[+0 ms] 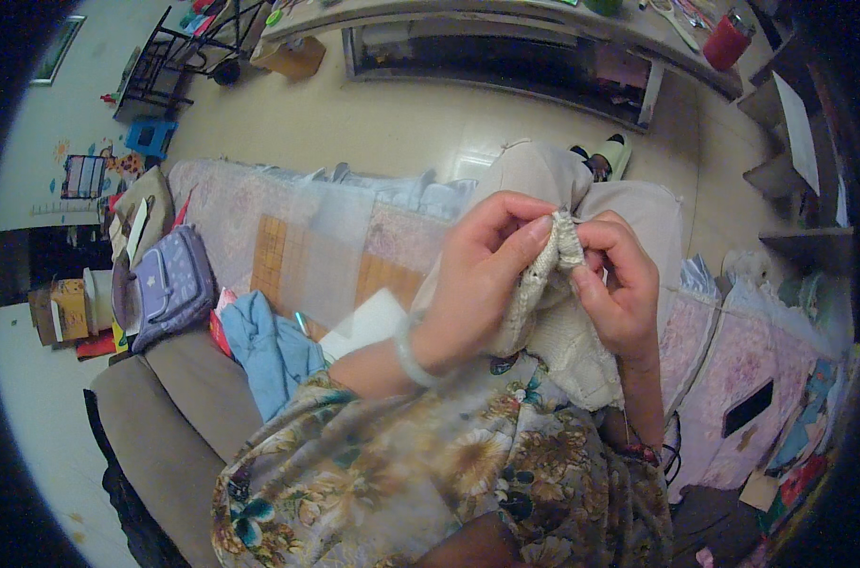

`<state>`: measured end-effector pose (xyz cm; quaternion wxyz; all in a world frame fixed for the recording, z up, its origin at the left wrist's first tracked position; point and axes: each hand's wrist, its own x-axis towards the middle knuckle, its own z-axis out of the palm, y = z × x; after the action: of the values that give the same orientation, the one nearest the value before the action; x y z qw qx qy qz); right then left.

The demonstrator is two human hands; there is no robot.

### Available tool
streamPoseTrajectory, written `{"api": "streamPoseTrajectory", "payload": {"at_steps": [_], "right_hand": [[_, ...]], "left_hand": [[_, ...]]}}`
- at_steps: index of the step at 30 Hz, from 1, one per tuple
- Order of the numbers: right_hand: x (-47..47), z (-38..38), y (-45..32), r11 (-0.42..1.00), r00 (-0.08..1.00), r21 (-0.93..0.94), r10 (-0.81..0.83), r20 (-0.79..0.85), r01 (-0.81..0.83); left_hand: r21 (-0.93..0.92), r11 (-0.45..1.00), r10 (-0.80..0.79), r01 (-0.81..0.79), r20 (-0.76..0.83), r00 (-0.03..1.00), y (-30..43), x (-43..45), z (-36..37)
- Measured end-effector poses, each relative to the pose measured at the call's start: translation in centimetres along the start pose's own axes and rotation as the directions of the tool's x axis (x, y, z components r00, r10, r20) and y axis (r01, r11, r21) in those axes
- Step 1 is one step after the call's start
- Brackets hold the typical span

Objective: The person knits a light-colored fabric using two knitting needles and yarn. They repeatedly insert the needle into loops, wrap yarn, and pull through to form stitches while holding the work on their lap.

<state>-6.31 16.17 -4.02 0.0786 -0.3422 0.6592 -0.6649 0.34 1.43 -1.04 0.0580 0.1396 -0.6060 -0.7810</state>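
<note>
A cream knitted piece (575,355) hangs from both hands over my lap. My left hand (490,266) pinches its upper edge between thumb and fingers, and a bangle (406,351) circles that wrist. Close on the other side, my right hand (618,280) grips the same edge with thumb and forefinger. A small dark tip shows at the top of the knitting, between the fingertips; too little of it is visible to name it. Beneath the work are my light trousers (536,167).
A lilac backpack (174,284) and blue cloth (259,348) lie on the sofa (167,419) at left. To the right, a dark phone (748,408) rests on the floral cover (731,362). Ahead stands a low table (515,21) bearing a red container (726,42).
</note>
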Motion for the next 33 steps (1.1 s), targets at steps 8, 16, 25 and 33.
{"api": "streamPoseTrajectory", "payload": {"at_steps": [8, 16, 25, 33], "right_hand": [[0.7, -0.4, -0.5, 0.949, 0.983, -0.262, -0.149, 0.109, 0.173], [0.8, -0.6, -0.3, 0.991, 0.999, -0.128, -0.034, 0.019, 0.037], [0.9, -0.7, 0.0, 0.996, 0.999, -0.070, -0.046, 0.024, 0.048], [1.1, -1.1, -0.4, 0.995, 0.999, -0.091, -0.040, 0.010, 0.041]], "left_hand": [[-0.091, 0.982, -0.152, 0.164, 0.118, 0.981, 0.6, 1.1, -1.0], [-0.114, 0.986, -0.115, 0.122, 0.071, 0.991, 0.7, 0.7, -0.3], [-0.048, 0.997, -0.050, 0.052, 0.050, 0.998, 0.5, 0.6, -0.2], [0.080, 0.996, -0.050, 0.040, 0.120, 0.992, 1.4, 1.2, -0.7]]}}
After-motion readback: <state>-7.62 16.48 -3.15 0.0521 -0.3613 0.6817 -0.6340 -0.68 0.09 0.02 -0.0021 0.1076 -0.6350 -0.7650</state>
